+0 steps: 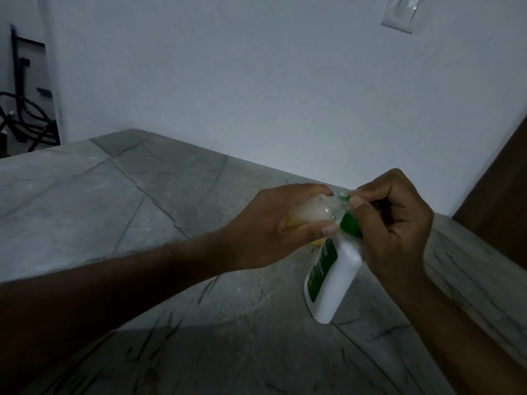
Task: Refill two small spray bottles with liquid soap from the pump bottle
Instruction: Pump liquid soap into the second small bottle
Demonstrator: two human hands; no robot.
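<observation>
The left hand (273,223) curls round one small clear spray bottle (309,213), held on its side above the desk (119,201), thumb along the underside and fingers over the top. Inside it sits yellowish liquid, with pale foam and bubbles crowding the neck end. Its mouth meets the green nozzle of the pump bottle (332,277), right at the fingertips of both hands. The right hand (396,223) is curled over the green pump head (351,225), fingers bunched on top of it, thumb down the near side. The pump bottle is white, smooth plastic, flat-sided, with a green label down one face; it leans, its base on the desk. What is inside it cannot be told through the opaque wall. The desk is grey stone-look, veined with dark cracks, dull in low light. Behind, a plain white wall (256,81) carries one white switch plate (401,13). Count so far: one spray bottle, one pump bottle, two hands.
</observation>
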